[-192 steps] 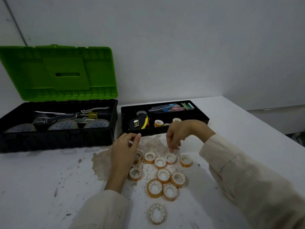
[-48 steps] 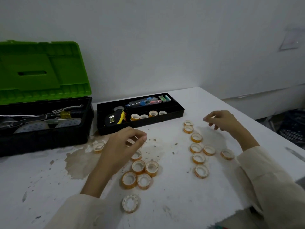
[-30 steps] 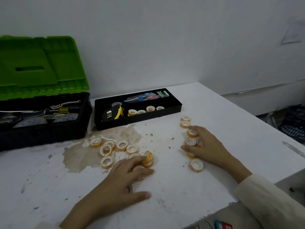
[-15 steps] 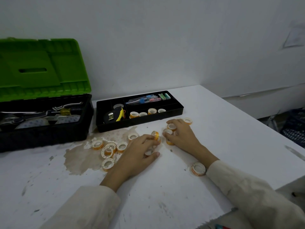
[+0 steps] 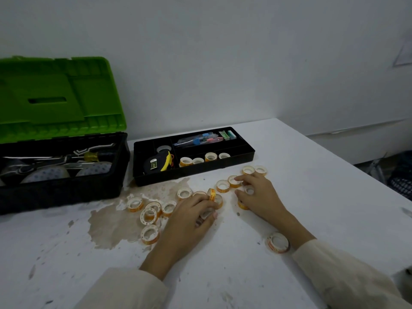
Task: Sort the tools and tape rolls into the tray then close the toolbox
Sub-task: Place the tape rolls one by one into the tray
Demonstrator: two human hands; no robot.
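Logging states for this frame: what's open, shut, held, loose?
toolbox, lid up, open
tray, out beside toolbox, partly filled
tape rolls, loose on table, mostly flat
left hand, curled round some rolls
right hand, fingers spread, resting on rolls

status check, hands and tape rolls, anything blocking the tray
Left hand curled round tape rolls, right hand spread over more. Four rolls in tray, most loose on table. Toolbox open, nothing blocking tray.
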